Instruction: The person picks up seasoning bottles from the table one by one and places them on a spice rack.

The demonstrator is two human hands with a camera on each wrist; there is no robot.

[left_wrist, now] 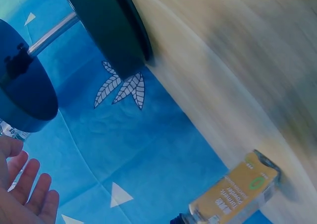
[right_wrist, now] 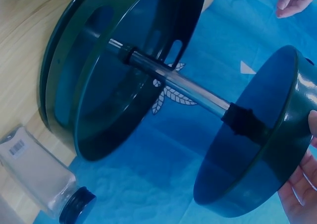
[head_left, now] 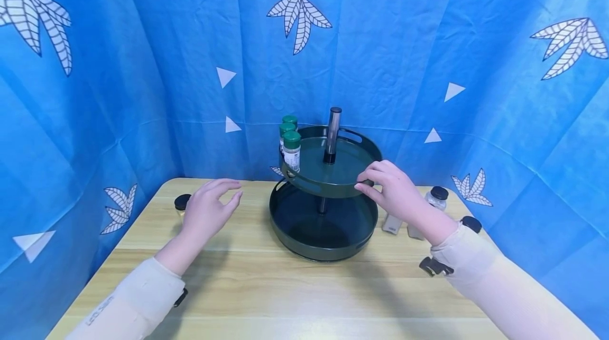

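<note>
Right hand pinched the rim of the upper tray, seemingly to steady or turn it. Left hand gripped nothing, fingers relaxed, above the counter. From my spot, the two-tier rack stood between both hands. Three green-capped bottles sat on the upper tray's left-hand side, probably grouped like with like. Black-capped jars stood by the right forearm, a yellow-labelled bottle near the left hand, likely for easy reach.

Shows dark green on the rack at the right fingers, brighter green on caps leftward, white-leafed blue on curtain behind.
</note>
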